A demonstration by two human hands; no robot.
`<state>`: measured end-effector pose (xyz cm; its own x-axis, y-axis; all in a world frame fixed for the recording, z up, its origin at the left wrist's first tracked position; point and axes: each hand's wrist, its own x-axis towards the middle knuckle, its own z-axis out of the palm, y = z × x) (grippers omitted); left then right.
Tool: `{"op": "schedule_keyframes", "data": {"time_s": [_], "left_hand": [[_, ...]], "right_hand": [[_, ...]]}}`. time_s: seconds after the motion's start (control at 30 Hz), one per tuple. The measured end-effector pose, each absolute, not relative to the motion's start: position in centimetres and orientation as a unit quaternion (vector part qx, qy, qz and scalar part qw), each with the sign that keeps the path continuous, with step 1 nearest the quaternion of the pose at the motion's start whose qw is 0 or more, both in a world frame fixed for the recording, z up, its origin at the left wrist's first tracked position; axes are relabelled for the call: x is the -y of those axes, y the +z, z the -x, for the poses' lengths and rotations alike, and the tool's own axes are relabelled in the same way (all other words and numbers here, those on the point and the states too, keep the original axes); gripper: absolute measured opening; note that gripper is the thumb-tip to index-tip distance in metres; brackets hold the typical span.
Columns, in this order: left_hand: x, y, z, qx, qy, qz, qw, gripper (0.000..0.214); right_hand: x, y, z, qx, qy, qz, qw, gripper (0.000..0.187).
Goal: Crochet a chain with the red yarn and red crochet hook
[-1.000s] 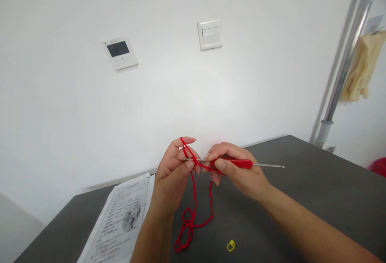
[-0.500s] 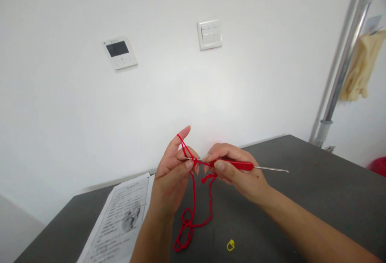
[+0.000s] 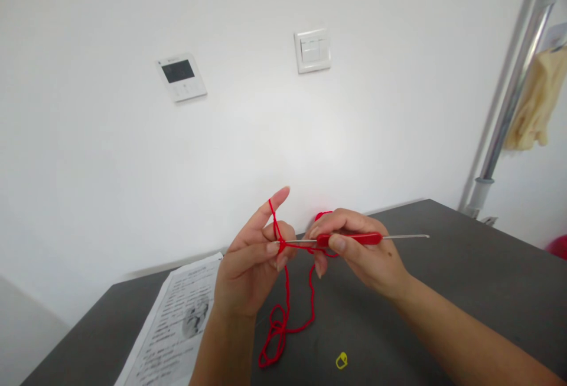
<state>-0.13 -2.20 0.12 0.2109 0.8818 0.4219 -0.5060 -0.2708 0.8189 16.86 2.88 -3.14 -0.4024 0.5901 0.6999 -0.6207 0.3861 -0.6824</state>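
My right hand (image 3: 358, 250) grips a crochet hook (image 3: 358, 238) by its red handle; a thin metal shaft sticks out at both ends. The left end of the shaft reaches a small knot of red yarn (image 3: 287, 291) pinched between my left thumb and fingers. My left hand (image 3: 250, 256) has its index finger raised, with the yarn looped over it. One strand runs from the knot across to my right fingers. Below the hands the yarn hangs down and lies in loose loops on the table. The hook's left tip is hidden at the knot.
A printed sheet (image 3: 177, 321) lies left on the dark table (image 3: 460, 280). A yellow stitch marker (image 3: 341, 360) lies near the front. Behind my right hand a bit of a red yarn ball (image 3: 323, 215) shows. The white wall (image 3: 239, 138) stands close behind.
My right hand has drawn the hook a little to the right, away from my left fingers. More shaft shows between the hands, and the red ball has come into view.
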Motion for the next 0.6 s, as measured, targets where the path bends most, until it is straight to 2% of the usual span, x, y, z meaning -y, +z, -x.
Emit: {"op": "schedule_keyframes", "data": {"time_s": [0.2,0.33,0.43,0.6], "left_hand": [[2.5,0.3,0.3,-0.189,0.603,-0.511,0.583,0.059],[2.5,0.4,0.4,-0.201,0.597,-0.520,0.577,0.060],[2.4,0.3,0.2,-0.193,0.595,-0.511,0.590,0.058],[2.2,0.4,-0.1,-0.169,0.591,-0.472,0.633,0.050]], "right_hand": [[-2.5,-3.2,-16.6,0.613,0.569,-0.017,0.548,0.018],[-2.4,-2.9,-16.8,0.631,0.526,-0.024,0.570,0.014],[-2.9,-2.5,-17.6,0.705,0.400,-0.044,0.585,0.015],[-3.9,-1.5,-19.5,0.828,0.092,-0.080,0.548,0.041]]}}
